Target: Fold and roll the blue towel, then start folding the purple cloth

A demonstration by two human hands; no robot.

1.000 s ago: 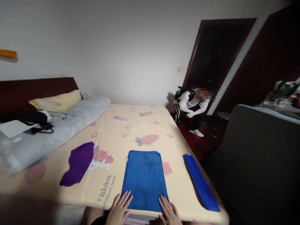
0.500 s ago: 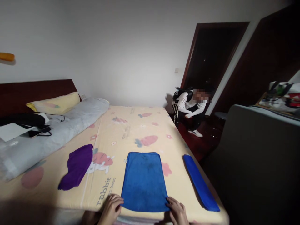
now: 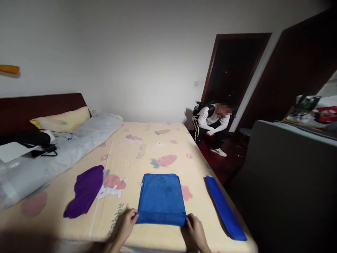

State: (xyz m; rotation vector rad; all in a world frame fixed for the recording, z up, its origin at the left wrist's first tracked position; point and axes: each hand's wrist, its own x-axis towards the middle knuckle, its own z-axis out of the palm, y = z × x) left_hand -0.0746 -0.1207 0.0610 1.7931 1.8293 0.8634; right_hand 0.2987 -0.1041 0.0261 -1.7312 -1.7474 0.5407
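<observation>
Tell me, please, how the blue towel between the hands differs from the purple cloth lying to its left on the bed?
The blue towel lies flat and squared, its near edge folded up; the purple cloth lies loose and uneven. The left hand and right hand pinch the blue towel's near corners; nobody touches the purple cloth. The blue towel looks wider. Both rest on the yellow carrot-print sheet.

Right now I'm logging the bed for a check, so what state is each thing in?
Blue towel: flat, near edge lifted and folding over.
Left hand: pinching its near left corner.
Right hand: pinching its near right corner.
Purple cloth: crumpled, loose.
Folded blue towel: narrow strip along the bed edge.
Door: open.
</observation>
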